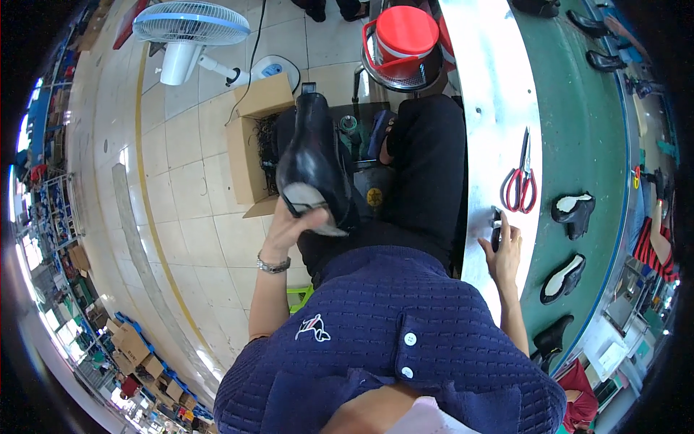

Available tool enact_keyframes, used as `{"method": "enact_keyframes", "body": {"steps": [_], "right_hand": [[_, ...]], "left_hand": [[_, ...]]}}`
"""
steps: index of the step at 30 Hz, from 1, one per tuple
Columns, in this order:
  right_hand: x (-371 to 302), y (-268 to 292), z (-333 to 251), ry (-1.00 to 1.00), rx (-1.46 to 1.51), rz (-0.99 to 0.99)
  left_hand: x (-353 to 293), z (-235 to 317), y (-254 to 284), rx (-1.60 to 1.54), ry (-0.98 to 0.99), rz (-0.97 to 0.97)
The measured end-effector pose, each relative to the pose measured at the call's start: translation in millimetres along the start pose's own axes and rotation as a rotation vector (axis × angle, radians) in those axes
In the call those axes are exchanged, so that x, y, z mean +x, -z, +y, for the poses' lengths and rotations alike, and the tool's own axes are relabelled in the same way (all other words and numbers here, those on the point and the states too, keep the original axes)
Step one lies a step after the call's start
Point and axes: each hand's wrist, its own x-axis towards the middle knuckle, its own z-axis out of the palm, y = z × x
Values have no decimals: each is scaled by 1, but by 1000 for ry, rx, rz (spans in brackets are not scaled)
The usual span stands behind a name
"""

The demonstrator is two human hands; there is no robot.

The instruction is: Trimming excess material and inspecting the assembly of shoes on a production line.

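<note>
The left hand (289, 226) is closed around the pale end of a black boot (314, 160), held over the left thigh (316, 253), while the right hand (505, 254) is half spread on the pale worktable (499, 94), at a small dark tool (496, 230), and I cannot tell if it grips it. Just beyond I see red-handled scissors (515, 192), and to the right a green surface (578, 130), where several black shoes (577, 217) lie apart. On the left I have the tiled floor (184, 192), with a white fan (189, 30) and an open cardboard box (246, 163), and ahead a red bucket (407, 35) stands on a round stool (402, 82).
</note>
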Motion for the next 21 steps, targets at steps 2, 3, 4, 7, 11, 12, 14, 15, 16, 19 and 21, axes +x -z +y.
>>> {"method": "enact_keyframes", "body": {"steps": [2,3,4,7,11,12,14,15,16,19,21], "right_hand": [[-7,-18,17,40,-4,20],[-8,-25,23,55,-17,41],[-8,-31,29,77,-11,43],[-5,-36,41,-81,310,218],[-1,-13,36,-298,437,-75],[2,-3,28,-398,538,-184],[10,21,-1,-587,989,-367],[13,32,-21,-548,1158,-384],[22,46,-42,-469,1303,-501],[48,88,-107,-76,1177,-706],[65,103,-151,51,1145,-816]], "left_hand": [[1,0,2,-187,-157,36],[5,3,2,-276,-78,38],[10,9,1,-360,5,50],[24,27,-15,-213,62,5],[43,51,-39,-102,50,-78],[49,55,-42,-62,13,-115],[58,58,-49,-71,-47,-94],[61,58,-50,-62,-139,-97],[65,58,-50,-69,-104,-80],[73,56,-49,-83,-101,-74],[75,57,-46,126,-140,-3]]}}
